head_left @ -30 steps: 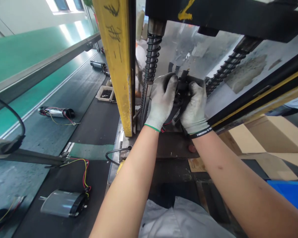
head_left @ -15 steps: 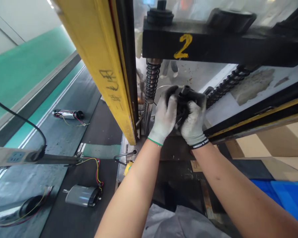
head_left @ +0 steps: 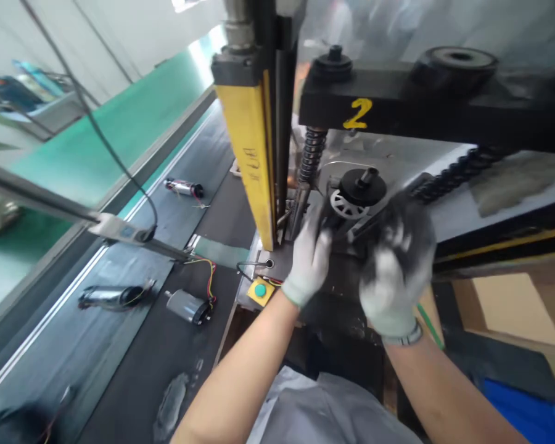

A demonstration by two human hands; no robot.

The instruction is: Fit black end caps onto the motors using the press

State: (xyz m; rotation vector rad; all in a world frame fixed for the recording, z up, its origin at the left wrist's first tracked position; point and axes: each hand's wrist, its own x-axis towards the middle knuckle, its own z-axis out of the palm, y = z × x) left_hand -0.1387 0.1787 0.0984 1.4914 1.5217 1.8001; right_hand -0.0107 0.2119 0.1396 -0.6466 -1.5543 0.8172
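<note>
Head view shows two gloved hands at a press. The left hand [head_left: 308, 256] is just to the left of a round black part [head_left: 363, 187], on its near side. Its thumb stands a little apart from the fingers, and I see nothing pinched between them; whether the dark fingertips touch the part, I cannot tell. The right hand [head_left: 396, 274] is to the right and nearer, and it is strongly blurred, so I cannot tell if it is spread or holding something.

The round black part has a short shaft standing up in its middle, and a slotted ring [head_left: 346, 206] shows at its near left edge. Farther away, above it, passes a black crossbar [head_left: 416, 114] with a yellow "2". A coil spring [head_left: 312, 154] is under the left portion of this bar.

Left of the press stands a yellow post [head_left: 250, 160]; near its foot there is a green button [head_left: 259, 290] on a yellow box. Farther left, a grey motor [head_left: 187, 306] lies on a dark surface. At the right are open cardboard [head_left: 518, 305] and, nearer, something blue [head_left: 522, 407].
</note>
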